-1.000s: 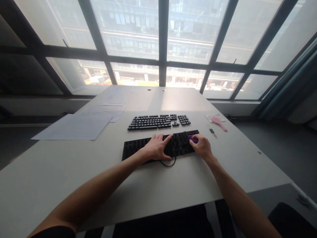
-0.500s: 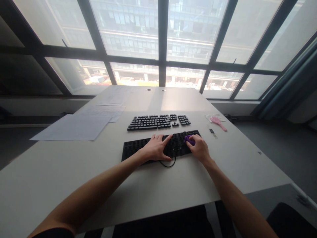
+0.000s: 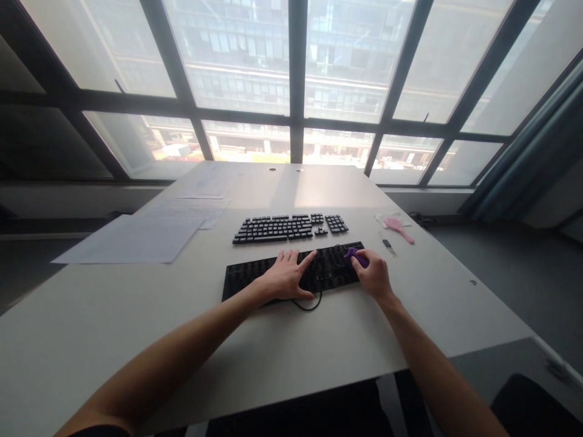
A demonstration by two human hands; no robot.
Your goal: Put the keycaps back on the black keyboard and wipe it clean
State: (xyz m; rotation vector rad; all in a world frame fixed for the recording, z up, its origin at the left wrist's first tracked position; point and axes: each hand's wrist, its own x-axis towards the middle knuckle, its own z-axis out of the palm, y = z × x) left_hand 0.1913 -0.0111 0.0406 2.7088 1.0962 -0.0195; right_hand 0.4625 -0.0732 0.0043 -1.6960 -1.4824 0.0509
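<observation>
A black keyboard base (image 3: 248,276), its keycaps off, lies before me at a slight slant. My left hand (image 3: 288,274) rests spread on its middle, fingers stretched and thumb at the front edge. Over the right end of the base, my right hand (image 3: 372,270) grips a small purple object (image 3: 356,257), soft-looking and partly covered by the fingers; its kind I cannot make out. Behind the base, the loose black keycaps (image 3: 277,229) are set out in keyboard order. A black cable (image 3: 310,309) loops out at the front of the base.
On the white table (image 3: 291,358), paper sheets (image 3: 132,240) lie to the left. At the right are a pink hairbrush (image 3: 399,229) on a clear wrapper and a small dark tool with a metal end (image 3: 388,246). Windows (image 3: 246,60) stand beyond the far edge.
My right hand has moved a little to the right along the keyboard base with the purple object. My left hand stays in place on the base. The whole view has shifted slightly.
</observation>
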